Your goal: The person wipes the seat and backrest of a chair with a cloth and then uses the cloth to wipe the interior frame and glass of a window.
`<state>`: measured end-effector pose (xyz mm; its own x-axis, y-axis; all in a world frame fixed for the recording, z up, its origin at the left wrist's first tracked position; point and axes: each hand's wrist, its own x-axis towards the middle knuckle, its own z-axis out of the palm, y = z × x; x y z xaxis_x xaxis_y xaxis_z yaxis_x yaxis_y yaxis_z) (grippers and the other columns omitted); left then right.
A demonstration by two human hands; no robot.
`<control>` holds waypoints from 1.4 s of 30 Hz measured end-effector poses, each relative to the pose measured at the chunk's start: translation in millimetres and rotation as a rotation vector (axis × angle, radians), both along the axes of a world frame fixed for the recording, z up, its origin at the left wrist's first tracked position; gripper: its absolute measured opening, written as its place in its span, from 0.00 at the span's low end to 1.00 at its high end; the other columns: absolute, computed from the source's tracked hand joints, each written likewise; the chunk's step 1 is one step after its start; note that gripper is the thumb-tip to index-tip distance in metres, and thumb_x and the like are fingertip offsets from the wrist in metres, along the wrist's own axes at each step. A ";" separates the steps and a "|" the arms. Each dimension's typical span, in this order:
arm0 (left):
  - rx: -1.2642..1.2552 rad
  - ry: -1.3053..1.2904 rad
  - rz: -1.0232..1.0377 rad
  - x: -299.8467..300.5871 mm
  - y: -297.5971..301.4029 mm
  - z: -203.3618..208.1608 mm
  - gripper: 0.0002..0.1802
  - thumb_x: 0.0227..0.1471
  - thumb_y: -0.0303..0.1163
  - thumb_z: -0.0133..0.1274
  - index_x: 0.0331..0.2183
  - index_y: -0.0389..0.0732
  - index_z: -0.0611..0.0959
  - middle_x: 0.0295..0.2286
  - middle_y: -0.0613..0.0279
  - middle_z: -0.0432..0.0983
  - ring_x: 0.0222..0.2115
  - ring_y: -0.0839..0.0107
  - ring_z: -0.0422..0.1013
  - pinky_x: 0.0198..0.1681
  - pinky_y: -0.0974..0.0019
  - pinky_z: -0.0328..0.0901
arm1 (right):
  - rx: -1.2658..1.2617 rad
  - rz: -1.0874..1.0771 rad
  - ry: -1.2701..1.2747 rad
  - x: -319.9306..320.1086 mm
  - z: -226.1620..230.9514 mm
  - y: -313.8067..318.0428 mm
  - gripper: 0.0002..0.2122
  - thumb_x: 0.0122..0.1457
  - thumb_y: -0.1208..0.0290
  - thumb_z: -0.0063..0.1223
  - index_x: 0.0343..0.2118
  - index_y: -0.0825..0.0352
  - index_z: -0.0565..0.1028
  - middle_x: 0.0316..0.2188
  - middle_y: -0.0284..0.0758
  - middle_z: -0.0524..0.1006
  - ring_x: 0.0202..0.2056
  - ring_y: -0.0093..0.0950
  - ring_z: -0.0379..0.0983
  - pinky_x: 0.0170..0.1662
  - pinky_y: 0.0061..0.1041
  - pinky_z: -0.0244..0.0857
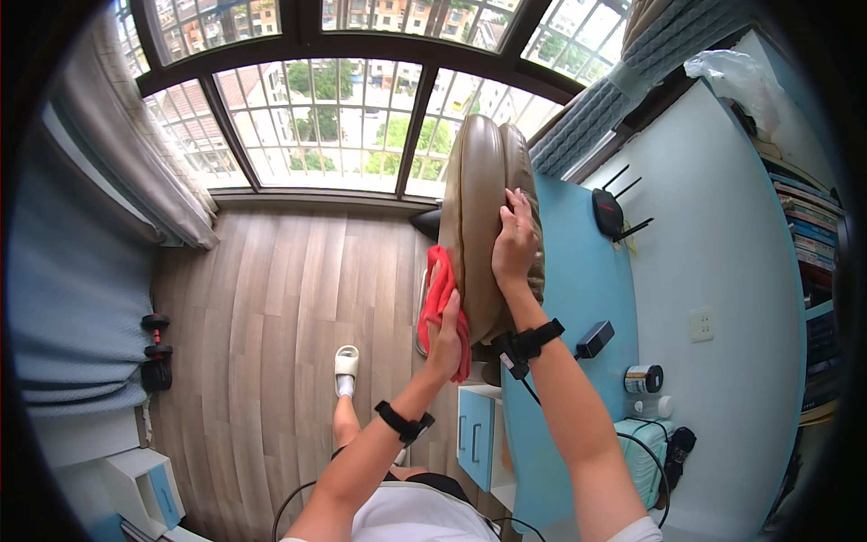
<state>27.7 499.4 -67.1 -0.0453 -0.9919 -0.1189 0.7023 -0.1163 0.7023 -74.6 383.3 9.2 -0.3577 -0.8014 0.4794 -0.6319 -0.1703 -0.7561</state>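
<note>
Though partly hidden, the left hand (443, 341) seemingly clasps red cloth (437, 296).

Soft, matt, rumpled red cloth (437, 287) under the left grip (442, 348) here, and it meets a smooth brown leather-look cushion (474, 194), lightly glossy, beneath the right grip (516, 248). Right of that grip, a smooth, satiny blue bench (578, 244); farther right, a black plastic router (608, 215). Left of the left grip, wood-grained floor (271, 271), low sheen; well beyond the right grip, crinkly, shiny clear plastic bag (739, 83).
</note>
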 end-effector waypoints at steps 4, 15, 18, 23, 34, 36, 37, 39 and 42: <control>-0.204 -0.397 0.095 -2.1 -50.5 54.2 0.38 0.61 0.47 0.45 0.62 0.33 0.55 0.62 0.49 0.52 0.61 0.59 0.52 0.63 0.62 0.47 | 0.025 0.000 0.002 -0.6 3.1 -0.2 0.18 0.62 0.68 0.38 0.51 0.70 0.72 0.58 0.48 0.65 0.61 0.43 0.58 0.63 0.34 0.49; -0.220 -0.842 -0.083 -14.4 -297.3 77.5 0.39 0.57 0.53 0.48 0.58 0.34 0.63 0.53 0.36 0.63 0.54 0.45 0.63 0.56 0.58 0.58 | 0.118 -0.034 -0.096 10.7 15.4 8.1 0.18 0.60 0.74 0.36 0.51 0.71 0.72 0.59 0.45 0.66 0.63 0.38 0.57 0.64 0.31 0.48; 0.000 -0.671 -0.308 -24.8 -370.1 42.8 0.35 0.57 0.57 0.44 0.50 0.33 0.73 0.42 0.40 0.75 0.45 0.51 0.70 0.50 0.60 0.61 | 0.155 -0.015 -0.157 12.5 18.3 4.4 0.20 0.59 0.75 0.34 0.52 0.74 0.71 0.60 0.47 0.64 0.64 0.38 0.55 0.65 0.32 0.47; 0.141 -0.234 -0.289 -45.0 -405.5 -111.8 0.44 0.54 0.67 0.41 0.44 0.30 0.78 0.40 0.52 0.77 0.43 0.68 0.70 0.48 0.67 0.62 | 0.223 0.018 -0.314 19.1 9.0 -7.2 0.21 0.59 0.71 0.34 0.53 0.75 0.68 0.62 0.47 0.60 0.63 0.37 0.55 0.65 0.33 0.47; 0.355 0.262 -0.291 -12.9 -164.5 -150.0 0.34 0.62 0.52 0.41 0.57 0.34 0.67 0.53 0.58 0.68 0.52 0.71 0.64 0.58 0.69 0.55 | 0.232 0.013 -0.338 19.2 6.3 -2.9 0.24 0.59 0.67 0.32 0.55 0.76 0.63 0.63 0.46 0.57 0.60 0.36 0.58 0.64 0.33 0.48; 0.362 0.208 -0.176 -9.2 -125.3 -150.9 0.30 0.62 0.50 0.41 0.55 0.36 0.69 0.49 0.60 0.72 0.48 0.70 0.70 0.54 0.67 0.62 | 0.198 0.048 -0.346 24.1 6.1 -4.0 0.23 0.60 0.68 0.32 0.55 0.76 0.64 0.62 0.46 0.58 0.61 0.36 0.58 0.64 0.32 0.47; 0.444 0.370 -0.242 -7.7 -102.4 -134.2 0.30 0.62 0.49 0.41 0.56 0.36 0.69 0.51 0.59 0.71 0.49 0.70 0.69 0.55 0.66 0.62 | 0.171 0.051 -0.345 19.7 4.2 -0.7 0.23 0.60 0.69 0.32 0.55 0.76 0.64 0.62 0.46 0.59 0.61 0.37 0.57 0.64 0.32 0.47; 0.365 0.281 -0.236 -6.8 -61.9 -109.2 0.29 0.62 0.47 0.41 0.57 0.36 0.67 0.52 0.59 0.69 0.52 0.70 0.67 0.57 0.66 0.59 | 0.118 0.085 -0.293 6.7 3.3 3.8 0.21 0.60 0.70 0.32 0.53 0.77 0.66 0.59 0.46 0.63 0.61 0.37 0.57 0.65 0.32 0.44; 0.211 0.194 -0.185 5.1 -22.9 -93.7 0.30 0.62 0.44 0.41 0.59 0.35 0.64 0.58 0.58 0.62 0.58 0.68 0.59 0.62 0.65 0.52 | 0.033 0.139 -0.246 4.7 -3.5 1.0 0.20 0.61 0.70 0.34 0.50 0.78 0.70 0.56 0.46 0.68 0.61 0.37 0.58 0.65 0.31 0.44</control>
